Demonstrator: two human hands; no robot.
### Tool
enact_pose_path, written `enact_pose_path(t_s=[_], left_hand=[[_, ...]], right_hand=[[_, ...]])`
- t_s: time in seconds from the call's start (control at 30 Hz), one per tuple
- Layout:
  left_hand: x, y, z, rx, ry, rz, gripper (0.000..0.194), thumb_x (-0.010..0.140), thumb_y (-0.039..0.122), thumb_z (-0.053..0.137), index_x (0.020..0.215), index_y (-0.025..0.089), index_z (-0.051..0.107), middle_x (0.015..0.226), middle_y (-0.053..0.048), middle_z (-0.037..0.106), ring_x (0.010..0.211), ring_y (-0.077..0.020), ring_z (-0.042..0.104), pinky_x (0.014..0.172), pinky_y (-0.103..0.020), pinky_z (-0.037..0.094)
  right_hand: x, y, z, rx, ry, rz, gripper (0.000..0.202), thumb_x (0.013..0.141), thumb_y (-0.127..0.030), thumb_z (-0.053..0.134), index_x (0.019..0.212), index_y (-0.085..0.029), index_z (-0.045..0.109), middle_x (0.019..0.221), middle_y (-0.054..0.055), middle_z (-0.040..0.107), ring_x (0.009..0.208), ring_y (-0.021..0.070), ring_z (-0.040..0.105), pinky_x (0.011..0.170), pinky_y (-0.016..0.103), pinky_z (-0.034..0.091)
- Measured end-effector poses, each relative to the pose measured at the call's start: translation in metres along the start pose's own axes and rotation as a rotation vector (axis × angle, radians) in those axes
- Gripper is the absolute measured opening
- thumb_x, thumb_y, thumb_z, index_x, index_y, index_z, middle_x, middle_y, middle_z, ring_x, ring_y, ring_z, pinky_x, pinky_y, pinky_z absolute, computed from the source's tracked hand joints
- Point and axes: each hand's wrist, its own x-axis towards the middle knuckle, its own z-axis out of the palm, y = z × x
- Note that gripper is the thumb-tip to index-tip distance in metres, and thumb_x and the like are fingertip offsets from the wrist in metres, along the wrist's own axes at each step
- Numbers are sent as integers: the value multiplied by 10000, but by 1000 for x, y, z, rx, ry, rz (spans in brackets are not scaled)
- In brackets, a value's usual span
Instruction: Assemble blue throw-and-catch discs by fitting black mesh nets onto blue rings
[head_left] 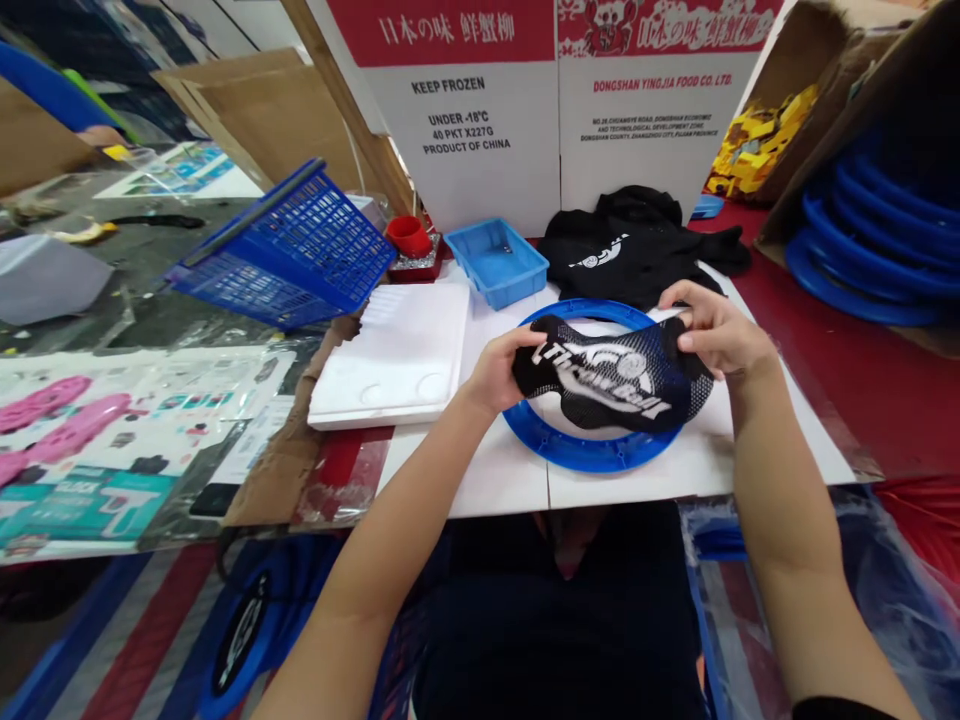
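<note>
A black mesh fabric piece with white printed lettering is stretched between my two hands. My left hand pinches its left end, and my right hand grips its upper right end. Just beneath the fabric, a blue plastic ring lies on the white board; part of the ring is hidden by the cloth. Behind the ring sits a heap of similar black fabric with a white print on it.
A light blue tray, a red cup and a white foam block stand left of the ring. Further left leans a blue basket. Stacked blue rings are at the right. A printed carton rises behind.
</note>
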Motion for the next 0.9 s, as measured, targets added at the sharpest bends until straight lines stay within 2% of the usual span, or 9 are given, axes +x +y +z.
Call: enact_pose_path(t_s=[0.13,0.2,0.23,0.3,0.43,0.5,0.67,0.8,0.9], left_hand=[[-12,2,-5,152,-272,-220,290,580,346,803,760,135,717,666,-52,717,545,-177,646,517,-270,518],[-15,6,-1,298,-434,-288,315,595,380,824,767,137,723,680,-53,715,549,-165,623,520,-265,495],[-16,10,2,390,-498,-283,314,630,401,824,774,143,719,696,-49,712,571,-161,616,545,-267,494],[-15,17,9,633,-563,-189,275,736,412,793,798,158,706,751,-35,706,666,-165,625,636,-273,505],[-9,22,14,1155,-428,127,190,921,374,684,917,188,719,858,-16,715,813,-181,629,788,-294,495],[-6,18,11,1254,-372,243,209,964,389,662,972,194,739,902,-31,741,834,-194,643,825,-316,494],[-3,13,4,1141,-356,306,234,1003,386,648,1097,212,774,1065,-62,793,978,-228,705,938,-344,520],[-7,23,7,989,-532,162,258,995,419,682,1051,200,804,1043,-72,805,976,-231,730,922,-338,563],[-10,30,9,951,-661,78,248,979,412,710,1020,201,833,1001,-77,820,922,-226,748,862,-326,588]], right_hand=[[-7,1,-3,-85,-484,123,534,870,-393,886,1281,-219,593,825,34,810,524,181,737,388,188,511],[-3,0,3,-130,-534,119,491,911,-460,841,1266,-198,626,888,82,824,610,214,781,417,217,547],[2,0,8,-172,-484,96,469,931,-484,815,1257,-193,643,897,88,821,635,220,784,435,232,559],[13,3,16,-318,-256,24,402,975,-502,752,1221,-193,675,887,78,803,672,216,768,497,267,583],[37,23,16,-935,444,-123,252,1022,-387,633,1146,-185,719,1017,129,785,927,291,741,819,431,626],[43,35,5,-1245,609,-93,319,1011,-353,618,1246,-158,713,1196,201,758,1140,375,694,1002,537,569],[42,50,-21,-1322,412,118,578,992,-494,658,1462,-160,620,1379,219,690,1254,390,658,1089,514,539],[42,52,-19,-1438,283,137,601,941,-300,695,1520,-162,610,1460,224,642,1344,413,610,1142,517,508],[53,53,-8,-1445,129,20,540,936,-157,616,1471,-171,682,1510,201,637,1380,399,602,1185,528,481]])
